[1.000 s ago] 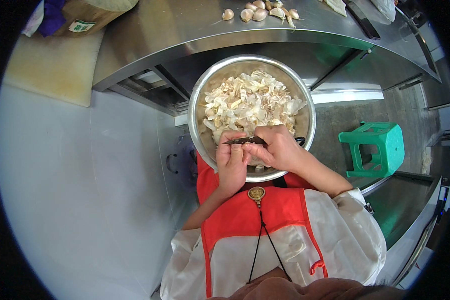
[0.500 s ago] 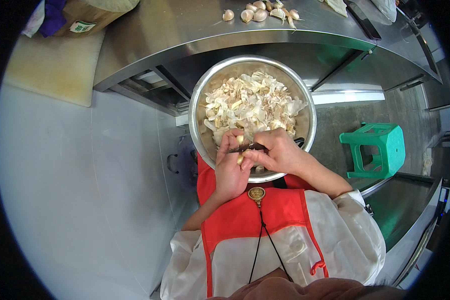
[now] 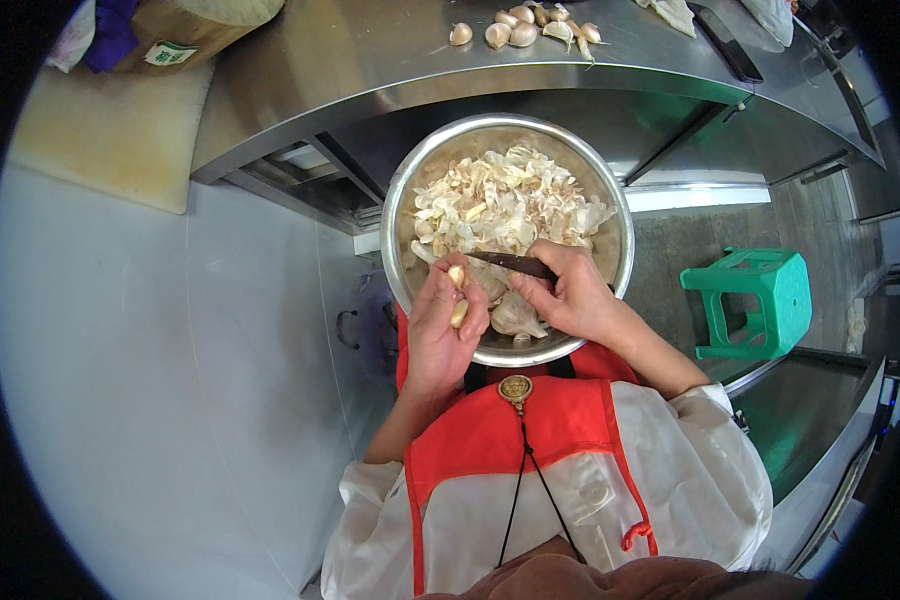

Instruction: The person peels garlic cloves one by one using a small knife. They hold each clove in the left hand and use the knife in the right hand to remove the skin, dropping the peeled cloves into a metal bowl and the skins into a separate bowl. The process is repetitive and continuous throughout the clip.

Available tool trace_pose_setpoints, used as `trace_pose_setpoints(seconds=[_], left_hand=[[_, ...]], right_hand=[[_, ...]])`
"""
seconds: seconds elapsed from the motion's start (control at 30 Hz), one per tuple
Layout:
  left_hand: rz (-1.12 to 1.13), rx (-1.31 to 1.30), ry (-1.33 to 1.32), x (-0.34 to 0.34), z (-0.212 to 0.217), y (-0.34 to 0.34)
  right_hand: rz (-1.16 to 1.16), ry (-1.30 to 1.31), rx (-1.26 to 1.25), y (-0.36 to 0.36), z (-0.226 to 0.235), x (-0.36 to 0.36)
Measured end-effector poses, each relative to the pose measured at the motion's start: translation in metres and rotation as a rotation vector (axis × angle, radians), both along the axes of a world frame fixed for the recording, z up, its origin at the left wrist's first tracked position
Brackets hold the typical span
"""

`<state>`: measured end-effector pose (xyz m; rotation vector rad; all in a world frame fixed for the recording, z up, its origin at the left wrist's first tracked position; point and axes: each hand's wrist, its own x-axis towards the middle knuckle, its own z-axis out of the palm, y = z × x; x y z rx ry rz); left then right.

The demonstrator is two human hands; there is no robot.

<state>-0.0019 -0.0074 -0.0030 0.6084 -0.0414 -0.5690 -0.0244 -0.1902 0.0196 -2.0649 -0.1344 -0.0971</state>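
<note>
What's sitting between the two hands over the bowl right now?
In the head view, the gap between left hand and right hand shows garlic skins in the steel bowl; the right hand's dark knife points across it.

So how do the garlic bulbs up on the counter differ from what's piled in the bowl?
The garlic bulbs on the steel counter are whole, rounded and still skinned, lying in a small loose group. The pile in the metal bowl is mostly loose papery skins, flat, flaky and heaped. The bulbs lie untouched, while both hands work over the pile: the left hand holds cloves, the right hand a dark knife. Both are pale cream.
</note>
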Motion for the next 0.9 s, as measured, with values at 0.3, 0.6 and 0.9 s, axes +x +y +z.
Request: trace_pose_setpoints(seconds=[0.3, 0.6, 0.9], left_hand=[[-0.003, 0.116, -0.063, -0.004, -0.002, -0.003], [0.051, 0.303, -0.151, -0.013, -0.009, -0.006], [0.089, 0.299, -0.238, -0.014, -0.016, -0.011]], right_hand=[[0.056, 0.040, 0.080, 0.006, 0.011, 0.000], [0.079, -0.034, 0.004, 0.013, 0.010, 0.002], [0.111, -0.076, -0.059, 0.011, 0.009, 0.003]])
